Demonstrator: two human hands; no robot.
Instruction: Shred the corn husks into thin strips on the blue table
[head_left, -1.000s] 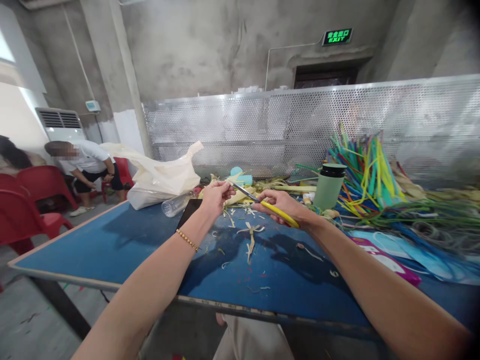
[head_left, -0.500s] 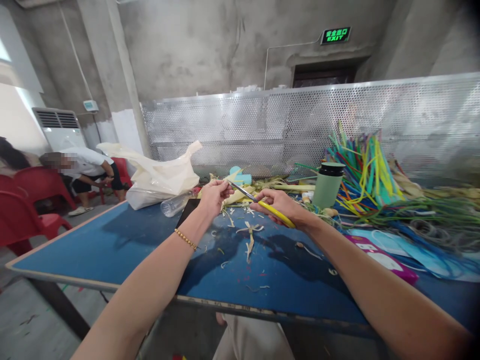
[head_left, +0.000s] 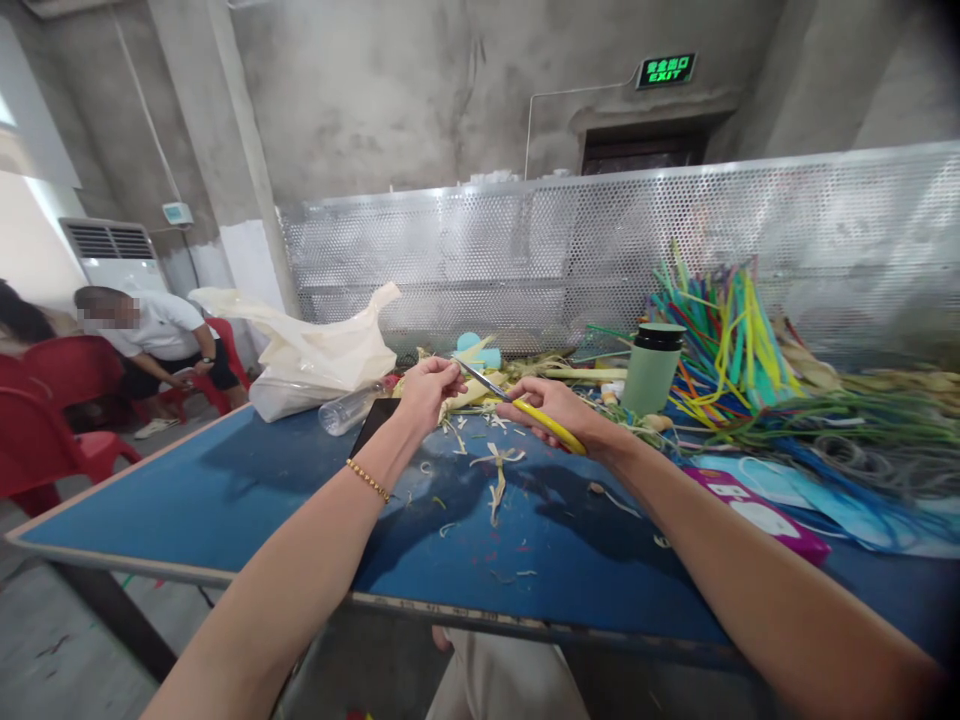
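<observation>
My right hand (head_left: 551, 408) is closed around the yellow handles of a pair of scissors (head_left: 551, 425), whose metal blades point up and left. The blade tips reach the fingers of my left hand (head_left: 431, 393), which is closed in a pinch. A pale yellow-green strip of dried husk (head_left: 471, 352) sticks up from those fingertips beside the blades. How much of the strip lies inside the fingers is hidden. Under the hands, a knotted piece of husk (head_left: 496, 470) lies on the blue table (head_left: 262, 500) among small pale clippings.
A pale plastic bag (head_left: 322, 350) and a clear bottle (head_left: 349, 412) stand left. To the right are a green jar (head_left: 652, 370), bundled coloured strips (head_left: 739, 340), green cords (head_left: 795, 430) and a magenta packet (head_left: 757, 510). A person (head_left: 161, 335) sits beyond the table, by red chairs (head_left: 67, 370).
Both hands and the scissors keep nearly the same pose. The view has shifted slightly. In the background, the person in white has raised their head and upper body a little.
</observation>
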